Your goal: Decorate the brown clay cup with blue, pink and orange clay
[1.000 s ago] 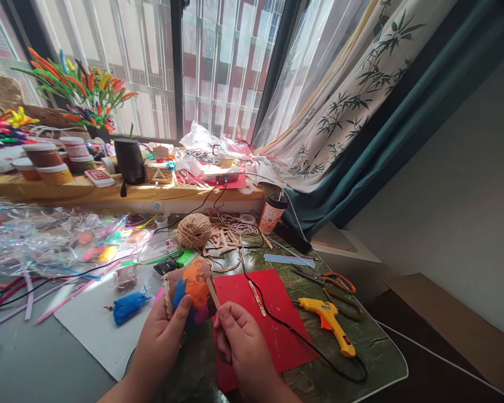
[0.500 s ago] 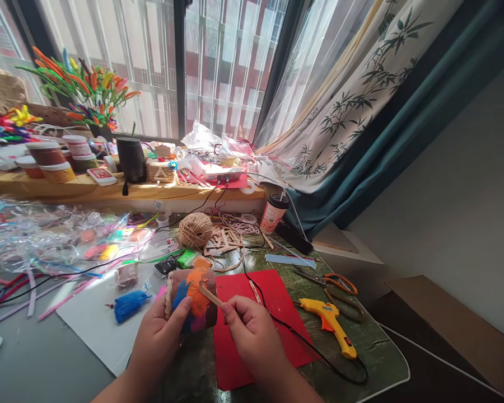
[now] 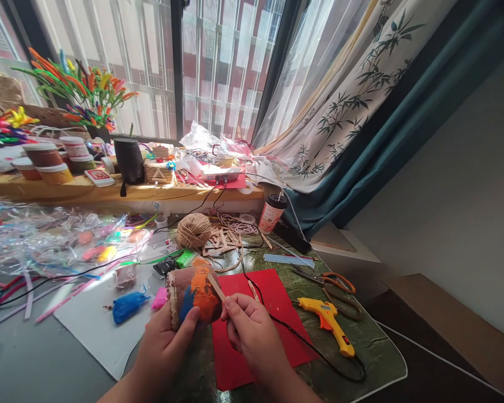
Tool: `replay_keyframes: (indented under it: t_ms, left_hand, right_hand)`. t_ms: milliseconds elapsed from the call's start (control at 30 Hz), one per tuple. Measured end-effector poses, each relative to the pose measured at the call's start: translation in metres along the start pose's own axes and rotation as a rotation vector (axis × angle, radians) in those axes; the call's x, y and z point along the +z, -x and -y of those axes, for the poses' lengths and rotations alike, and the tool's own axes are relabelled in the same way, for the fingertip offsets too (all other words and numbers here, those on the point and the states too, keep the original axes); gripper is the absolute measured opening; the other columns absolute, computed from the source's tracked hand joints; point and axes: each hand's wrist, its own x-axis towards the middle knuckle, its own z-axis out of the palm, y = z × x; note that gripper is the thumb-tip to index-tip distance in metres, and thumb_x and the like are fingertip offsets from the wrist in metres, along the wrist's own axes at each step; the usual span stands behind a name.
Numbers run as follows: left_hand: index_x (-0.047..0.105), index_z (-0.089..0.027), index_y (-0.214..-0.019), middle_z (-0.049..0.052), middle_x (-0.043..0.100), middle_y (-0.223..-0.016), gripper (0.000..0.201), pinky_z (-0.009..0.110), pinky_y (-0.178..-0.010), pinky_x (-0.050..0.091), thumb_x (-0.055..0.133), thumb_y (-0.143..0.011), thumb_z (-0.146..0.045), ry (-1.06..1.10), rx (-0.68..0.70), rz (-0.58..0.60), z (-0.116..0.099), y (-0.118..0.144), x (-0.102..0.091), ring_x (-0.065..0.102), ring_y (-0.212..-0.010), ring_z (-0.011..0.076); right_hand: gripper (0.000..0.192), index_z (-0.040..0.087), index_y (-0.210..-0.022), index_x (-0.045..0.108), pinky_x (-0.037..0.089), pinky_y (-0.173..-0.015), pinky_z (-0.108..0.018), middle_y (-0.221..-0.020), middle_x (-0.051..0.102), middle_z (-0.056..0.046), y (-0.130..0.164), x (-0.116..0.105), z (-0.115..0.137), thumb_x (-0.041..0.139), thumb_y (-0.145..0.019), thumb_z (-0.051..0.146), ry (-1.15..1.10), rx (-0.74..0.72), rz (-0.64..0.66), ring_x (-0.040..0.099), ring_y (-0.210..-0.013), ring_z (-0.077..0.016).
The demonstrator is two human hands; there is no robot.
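Observation:
My left hand (image 3: 168, 341) is closed around a brown cylindrical pot (image 3: 185, 280), which lies tilted on its side with a braided cord around its rim at the left. Orange clay (image 3: 204, 291) and a blue patch (image 3: 187, 302) cover part of its wall. Between the thumb and fingers of my right hand (image 3: 250, 324) is a flat wooden craft stick (image 3: 216, 286), its tip against or very close to the orange clay. Beneath and right of the hands lies a red sheet (image 3: 273, 291). A blue clay packet (image 3: 129, 307) and a pink clay lump (image 3: 159, 298) sit left of the pot.
A yellow glue gun (image 3: 327, 322) with its black cord lies on the right, near orange-handled scissors (image 3: 338, 281). Behind the pot are a twine ball (image 3: 194, 230), several craft sticks (image 3: 222, 240) and a paper cup (image 3: 273, 214). Plastic bags (image 3: 46, 240) cover the left.
The pot has turned in my left hand, showing more orange and less blue. My right hand has shifted slightly, and the stick now stands steeper at the orange clay's right side.

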Motion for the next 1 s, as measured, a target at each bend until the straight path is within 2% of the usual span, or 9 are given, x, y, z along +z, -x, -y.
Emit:
replay_keyframes:
  t_ms: [167, 300, 600, 700, 800, 1000]
  left_hand:
    - [0.083, -0.022, -0.091, 0.007, 0.087, -0.089, 0.038, 0.032, -0.069, 0.062, 0.067, -0.096, -0.056, -0.097, 0.124, 0.052, -0.004, -0.002, -0.003, 0.08, -0.076, 0.0288]
    - [0.082, -0.022, -0.092, 0.007, 0.086, -0.088, 0.037, 0.031, -0.066, 0.06, 0.065, -0.098, -0.054, -0.144, 0.124, 0.047, -0.003, -0.002, -0.003, 0.08, -0.075, 0.028]
    - [0.079, -0.023, -0.083, 0.004, 0.082, -0.073, 0.036, 0.028, -0.058, 0.057, 0.064, -0.098, -0.052, -0.171, 0.194, 0.04, -0.006, -0.001, -0.003, 0.075, -0.06, 0.023]
    - [0.081, -0.023, -0.091, 0.006, 0.086, -0.083, 0.036, 0.029, -0.065, 0.059, 0.063, -0.099, -0.053, -0.172, 0.156, 0.046, -0.005, -0.002, -0.003, 0.079, -0.069, 0.0257]
    - [0.082, -0.022, -0.098, 0.007, 0.086, -0.089, 0.038, 0.031, -0.068, 0.06, 0.062, -0.1, -0.054, -0.182, 0.132, 0.074, -0.006, -0.001, -0.002, 0.08, -0.075, 0.027]
    - [0.076, -0.023, -0.078, 0.005, 0.078, -0.069, 0.04, 0.028, -0.056, 0.053, 0.062, -0.099, -0.053, -0.201, 0.195, 0.091, -0.007, 0.001, -0.002, 0.071, -0.059, 0.0223]
  right_hand:
    - [0.061, 0.022, -0.066, 0.058, 0.012, -0.038, -0.022, -0.035, 0.035, 0.014, -0.001, -0.001, -0.004, 0.082, -0.074, 0.078, -0.035, 0.055, 0.033, 0.018, -0.034, -0.0045]
    - [0.057, 0.022, -0.069, 0.059, 0.014, -0.039, -0.021, -0.035, 0.034, 0.015, 0.005, -0.003, -0.001, 0.083, -0.077, 0.074, -0.121, 0.025, -0.019, 0.015, -0.035, -0.0042]
    - [0.068, 0.022, -0.067, 0.057, 0.011, -0.038, -0.021, -0.036, 0.034, 0.014, -0.002, 0.005, -0.019, 0.081, -0.07, 0.086, -0.048, 0.038, 0.016, 0.017, -0.036, -0.0047]
    - [0.067, 0.023, -0.07, 0.057, 0.013, -0.039, -0.021, -0.037, 0.032, 0.015, 0.0, 0.004, -0.021, 0.083, -0.07, 0.085, -0.107, 0.041, 0.006, 0.015, -0.037, -0.0049]
    - [0.067, 0.022, -0.072, 0.058, 0.016, -0.041, -0.021, -0.041, 0.033, 0.015, 0.006, 0.004, -0.023, 0.081, -0.073, 0.085, -0.133, -0.035, -0.058, 0.018, -0.04, -0.0057]
    - [0.069, 0.022, -0.069, 0.059, 0.016, -0.041, -0.022, -0.041, 0.037, 0.012, 0.006, 0.007, -0.032, 0.078, -0.072, 0.089, 0.018, -0.012, -0.072, 0.024, -0.04, -0.0075]
